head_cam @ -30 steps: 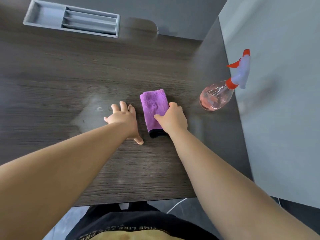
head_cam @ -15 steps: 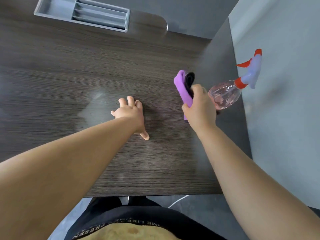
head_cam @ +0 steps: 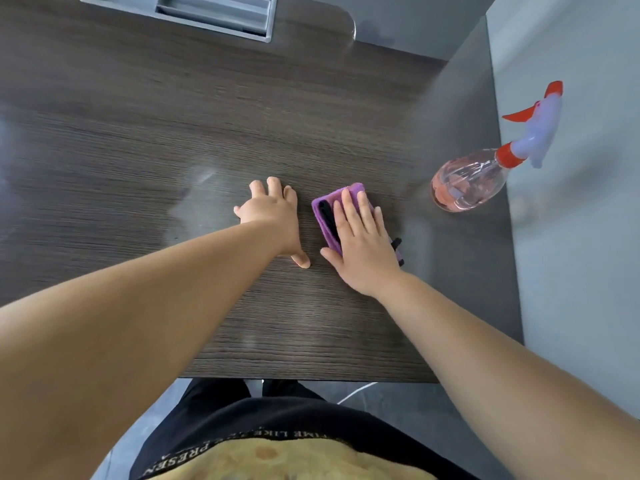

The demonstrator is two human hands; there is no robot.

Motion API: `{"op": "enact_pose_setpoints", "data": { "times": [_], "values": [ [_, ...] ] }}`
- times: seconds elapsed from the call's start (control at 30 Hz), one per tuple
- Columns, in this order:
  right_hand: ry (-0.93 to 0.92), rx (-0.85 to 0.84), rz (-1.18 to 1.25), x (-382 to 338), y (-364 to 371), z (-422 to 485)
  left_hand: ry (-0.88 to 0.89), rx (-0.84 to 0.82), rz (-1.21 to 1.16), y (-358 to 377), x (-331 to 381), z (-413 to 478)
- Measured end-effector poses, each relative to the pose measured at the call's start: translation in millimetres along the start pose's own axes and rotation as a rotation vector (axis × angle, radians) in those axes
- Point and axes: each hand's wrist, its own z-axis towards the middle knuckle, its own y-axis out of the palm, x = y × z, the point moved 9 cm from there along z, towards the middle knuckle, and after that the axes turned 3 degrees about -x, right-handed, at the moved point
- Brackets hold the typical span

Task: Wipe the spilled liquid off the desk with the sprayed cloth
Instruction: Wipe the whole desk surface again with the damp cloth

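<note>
A folded purple cloth [head_cam: 354,187] with a black edge lies on the dark wood-grain desk [head_cam: 138,116], right of centre. My right hand [head_cam: 360,247] lies flat on top of it, palm down, and covers most of it. My left hand [head_cam: 273,216] rests flat on the bare desk just left of the cloth, fingers spread and holding nothing. A faint wet sheen of spilled liquid [head_cam: 197,202] shows on the desk left of my left hand.
A clear spray bottle [head_cam: 467,181] of pinkish liquid, with an orange and white trigger head, stands near the desk's right edge. A grey partition [head_cam: 571,271] runs along that edge. A grey recessed tray [head_cam: 207,12] sits at the back. The desk's front edge is by my waist.
My right hand held the cloth lifted near the spray bottle; it has now set it back down on the desk and flattened on top. My left hand has stayed in place.
</note>
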Motion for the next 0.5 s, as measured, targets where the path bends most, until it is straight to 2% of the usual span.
{"op": "enact_pose_setpoints", "data": {
  "times": [0.1,0.13,0.2,0.23,0.33,0.5],
  "values": [
    [0.011,-0.078,0.133,-3.1,-0.3,-5.7,-0.004,0.001,0.01,-1.0,0.6,0.4],
    [0.015,-0.002,0.216,2.2,-10.5,-10.1,-0.005,-0.007,0.009,0.4,0.5,0.5],
    [0.056,0.257,0.252,21.5,-40.3,-26.1,-0.006,-0.006,0.012,-1.0,0.7,0.1],
    [0.096,0.299,0.24,30.0,-44.9,-33.9,-0.004,-0.007,0.013,-0.5,0.6,-0.3],
    [0.125,0.092,0.147,31.7,-25.4,-45.1,0.003,0.0,0.011,-2.2,1.7,-0.7],
    [0.171,0.058,0.127,26.3,-25.9,-39.5,-0.004,-0.007,0.017,-2.0,1.3,-0.5]
  ]
}}
